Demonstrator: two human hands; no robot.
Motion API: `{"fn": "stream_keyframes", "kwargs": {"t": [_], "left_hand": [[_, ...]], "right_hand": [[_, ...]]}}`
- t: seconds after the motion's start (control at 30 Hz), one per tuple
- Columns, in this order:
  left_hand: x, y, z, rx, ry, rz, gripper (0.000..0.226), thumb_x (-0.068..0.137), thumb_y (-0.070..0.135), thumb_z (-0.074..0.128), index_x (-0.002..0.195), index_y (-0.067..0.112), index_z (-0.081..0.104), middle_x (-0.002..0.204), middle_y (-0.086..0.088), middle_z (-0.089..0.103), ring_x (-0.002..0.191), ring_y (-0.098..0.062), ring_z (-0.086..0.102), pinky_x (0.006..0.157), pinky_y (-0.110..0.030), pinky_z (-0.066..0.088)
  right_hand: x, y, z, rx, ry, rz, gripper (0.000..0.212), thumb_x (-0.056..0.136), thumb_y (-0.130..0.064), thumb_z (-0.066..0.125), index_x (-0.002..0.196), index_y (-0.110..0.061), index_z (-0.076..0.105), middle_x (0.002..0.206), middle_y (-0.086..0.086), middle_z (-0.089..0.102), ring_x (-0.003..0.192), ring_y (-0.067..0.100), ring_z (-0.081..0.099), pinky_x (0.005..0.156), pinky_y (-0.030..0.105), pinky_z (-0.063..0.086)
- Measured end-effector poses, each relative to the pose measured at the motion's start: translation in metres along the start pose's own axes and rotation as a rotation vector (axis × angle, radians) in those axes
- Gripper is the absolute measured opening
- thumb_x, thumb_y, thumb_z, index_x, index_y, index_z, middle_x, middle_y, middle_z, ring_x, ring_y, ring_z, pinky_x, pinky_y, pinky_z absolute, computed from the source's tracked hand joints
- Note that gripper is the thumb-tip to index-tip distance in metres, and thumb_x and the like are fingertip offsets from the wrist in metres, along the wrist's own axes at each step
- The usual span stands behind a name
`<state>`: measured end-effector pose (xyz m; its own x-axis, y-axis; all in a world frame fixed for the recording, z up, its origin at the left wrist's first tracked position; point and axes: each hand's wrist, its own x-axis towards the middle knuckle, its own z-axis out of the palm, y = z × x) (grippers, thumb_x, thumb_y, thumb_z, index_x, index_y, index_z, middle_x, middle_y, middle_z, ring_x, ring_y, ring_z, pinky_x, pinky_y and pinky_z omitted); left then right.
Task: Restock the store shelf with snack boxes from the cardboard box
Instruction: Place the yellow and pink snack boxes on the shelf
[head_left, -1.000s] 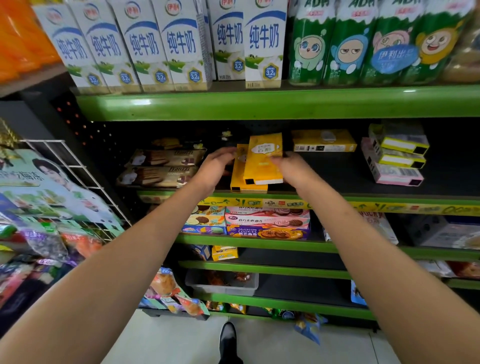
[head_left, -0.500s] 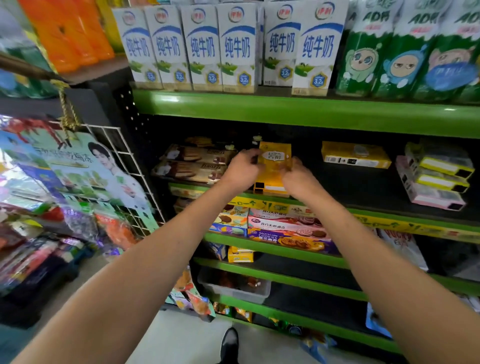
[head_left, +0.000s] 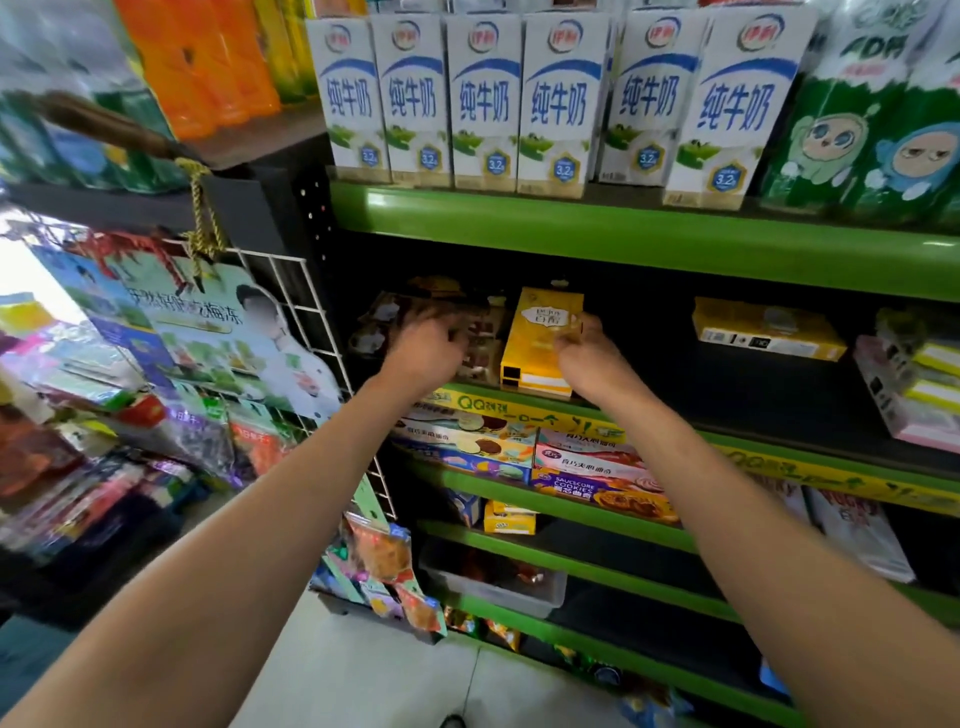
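A stack of yellow snack boxes (head_left: 537, 343) stands near the front of the middle green shelf (head_left: 524, 410). My right hand (head_left: 589, 356) is against the stack's right side, and its fingertips pinch the top box's edge. My left hand (head_left: 426, 351) is blurred and off the yellow boxes, in front of the brown biscuit boxes (head_left: 483, 332) to their left. Its fingers are loosely curled and hold nothing. The cardboard box is out of view.
Another yellow box (head_left: 763, 332) lies flat further right on the same shelf, with pink and yellow-green boxes (head_left: 919, 384) beyond it. Milk cartons (head_left: 550, 104) line the shelf above and cookie boxes (head_left: 587, 467) the one below. A wire rack of hanging snacks (head_left: 218, 374) juts out at the left.
The yellow boxes went from tilted in both hands to standing on the shelf. My left hand has let go and moved left toward the brown boxes. The view has shifted left.
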<state>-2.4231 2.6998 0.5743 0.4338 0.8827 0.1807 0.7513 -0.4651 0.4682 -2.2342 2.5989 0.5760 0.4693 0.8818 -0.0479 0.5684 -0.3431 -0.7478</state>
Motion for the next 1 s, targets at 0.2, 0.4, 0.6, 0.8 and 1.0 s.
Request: {"fn": "stream_keyframes", "kwargs": {"t": [0.2,0.4,0.6,0.8,1.0], "left_hand": [[0.004,-0.001,0.018,0.155,-0.061,0.052,0.044,0.102,0.034,0.029,0.142,0.032,0.049,0.156,0.010,0.037,0.143,-0.015,0.033,0.120,-0.049,0.013],[0.002,0.009,0.029,0.246,-0.033,0.138,0.046,0.101,0.036,0.028,0.144,0.033,0.046,0.155,0.010,0.038,0.142,-0.016,0.032,0.118,-0.048,0.010],[-0.008,0.028,0.042,0.281,0.021,0.173,0.046,0.101,0.036,0.030,0.142,0.029,0.048,0.150,0.004,0.044,0.136,-0.021,0.039,0.114,-0.047,0.018],[-0.008,0.037,0.045,0.259,-0.023,0.160,0.046,0.101,0.039,0.030,0.143,0.028,0.046,0.152,0.003,0.042,0.138,-0.022,0.036,0.115,-0.052,0.015],[-0.011,0.049,0.045,0.292,-0.083,0.211,0.048,0.101,0.042,0.028,0.143,0.028,0.045,0.153,0.003,0.041,0.140,-0.023,0.035,0.113,-0.055,0.018]], "right_hand": [[0.003,0.009,-0.003,0.087,0.054,0.023,0.050,0.100,-0.036,0.049,0.146,-0.024,0.035,0.108,-0.012,0.052,0.078,0.002,0.048,0.060,0.018,0.034],[0.008,0.013,-0.017,0.085,0.079,0.056,0.062,0.097,-0.036,0.054,0.152,-0.025,0.028,0.151,0.005,0.041,0.130,0.025,0.048,0.095,0.029,0.039],[0.008,0.024,-0.024,0.074,0.089,0.095,0.065,0.097,-0.037,0.054,0.154,-0.027,0.023,0.159,0.006,0.029,0.141,0.030,0.037,0.108,0.037,0.033],[0.008,0.025,-0.029,0.080,0.125,0.107,0.061,0.099,-0.034,0.052,0.153,-0.024,0.026,0.158,0.008,0.031,0.140,0.031,0.037,0.108,0.036,0.033],[0.006,0.033,-0.038,0.105,0.147,0.136,0.061,0.098,-0.034,0.053,0.152,-0.025,0.027,0.156,0.007,0.034,0.137,0.031,0.041,0.102,0.033,0.035]]}}
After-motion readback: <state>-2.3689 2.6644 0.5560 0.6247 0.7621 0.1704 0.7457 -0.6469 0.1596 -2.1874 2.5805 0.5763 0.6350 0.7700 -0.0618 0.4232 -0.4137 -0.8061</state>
